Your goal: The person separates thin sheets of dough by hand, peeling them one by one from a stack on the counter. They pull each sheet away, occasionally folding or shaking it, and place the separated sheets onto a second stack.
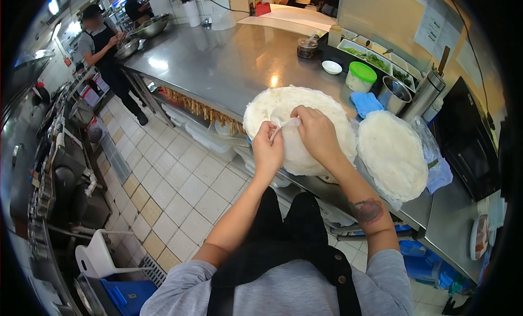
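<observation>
A large round stack of thin white sheets [332, 120], like rice paper or very thin dough, lies at the counter's front edge. Over it, my left hand [267, 147] pinches one side of a thin white sheet [293, 144]. My right hand [317, 132] grips the gathered upper edge of that same sheet, fingers closed close to the left ones. The sheet droops between and below the hands onto the stack; its far extent is hard to make out. To the right lies a second white round stack [393, 155], touched by neither hand.
Along the back right stand a green-lidded tub [361, 76], a blue cloth [367, 104], a metal container [394, 95] and trays of greens [376, 60]. A dark microwave-like box [466, 136] stands at right. A person [103, 54] handles metal bowls at the counter's far left.
</observation>
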The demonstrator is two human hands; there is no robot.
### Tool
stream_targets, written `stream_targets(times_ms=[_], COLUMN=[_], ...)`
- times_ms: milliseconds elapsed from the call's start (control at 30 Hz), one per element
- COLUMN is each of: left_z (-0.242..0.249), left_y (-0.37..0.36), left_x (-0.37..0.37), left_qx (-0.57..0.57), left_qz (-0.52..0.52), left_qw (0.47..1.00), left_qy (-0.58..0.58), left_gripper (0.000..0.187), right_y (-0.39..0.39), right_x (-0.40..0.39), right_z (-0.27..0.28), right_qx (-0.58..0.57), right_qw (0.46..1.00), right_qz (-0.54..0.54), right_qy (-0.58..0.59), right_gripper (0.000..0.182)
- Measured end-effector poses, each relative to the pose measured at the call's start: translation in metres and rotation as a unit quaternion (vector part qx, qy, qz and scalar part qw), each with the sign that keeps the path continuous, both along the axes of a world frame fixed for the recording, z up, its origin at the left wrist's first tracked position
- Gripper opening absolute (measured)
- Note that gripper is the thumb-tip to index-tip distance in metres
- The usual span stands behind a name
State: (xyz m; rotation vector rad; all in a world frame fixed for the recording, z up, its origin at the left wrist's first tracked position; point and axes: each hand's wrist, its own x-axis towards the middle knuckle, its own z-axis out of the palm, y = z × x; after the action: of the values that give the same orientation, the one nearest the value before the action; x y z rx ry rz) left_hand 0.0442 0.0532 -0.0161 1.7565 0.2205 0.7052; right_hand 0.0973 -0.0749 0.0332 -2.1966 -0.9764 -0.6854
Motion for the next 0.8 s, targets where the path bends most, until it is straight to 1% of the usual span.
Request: stream_targets(times_ms=[67,167,267,367,467,567,667,767,800], left_z=[0.004,-0.002,-0.003,0.005,0.009,-0.002,-0.008,0.000,0.004], left_y=[0.000,0.000,0.000,0.001,0.005,0.003,0.010,0.006,0.003], left_x=[-0.006,-0.005,-0.004,0.002,0.010,0.021,0.022,0.017,0.017], left_qx=[-0.003,-0.002,-0.010,0.000,0.015,-0.152,-0.202,-0.296,-0.244], left_qz=[0.009,0.013,0.003,-0.026,-0.057,-0.106,-0.124,-0.158,-0.137], left_qw=[0.999,1.000,1.000,0.998,0.998,0.980,0.969,0.940,0.958], left_qy=[0.050,0.004,-0.024,-0.050,-0.036,-0.078,-0.064,-0.064,-0.066], left_gripper=[0.012,0.007,0.009,0.013,0.016,0.016,0.015,0.012,0.013], right_y=[-0.004,-0.008,-0.010,-0.010,-0.007,-0.004,-0.003,0.000,0.002], right_x=[0.006,0.003,0.005,0.004,0.004,0.010,0.021,0.019,0.018], right_z=[0.000,0.003,-0.004,-0.006,-0.003,0.000,-0.002,-0.003,-0.003], right_qx=[0.018,0.053,0.057,0.080,0.061,0.068,0.051,0.080,0.077], right_qw=[0.999,0.997,0.994,0.987,0.993,0.984,0.974,0.975,0.979], right_qz=[-0.023,-0.060,-0.038,0.023,0.044,0.062,0.075,0.070,0.068], right_qy=[-0.034,0.003,0.083,0.141,0.087,0.151,0.209,0.197,0.177], right_gripper=[0.014,0.015,0.017,0.021,0.028,0.029,0.024,0.017,0.016])
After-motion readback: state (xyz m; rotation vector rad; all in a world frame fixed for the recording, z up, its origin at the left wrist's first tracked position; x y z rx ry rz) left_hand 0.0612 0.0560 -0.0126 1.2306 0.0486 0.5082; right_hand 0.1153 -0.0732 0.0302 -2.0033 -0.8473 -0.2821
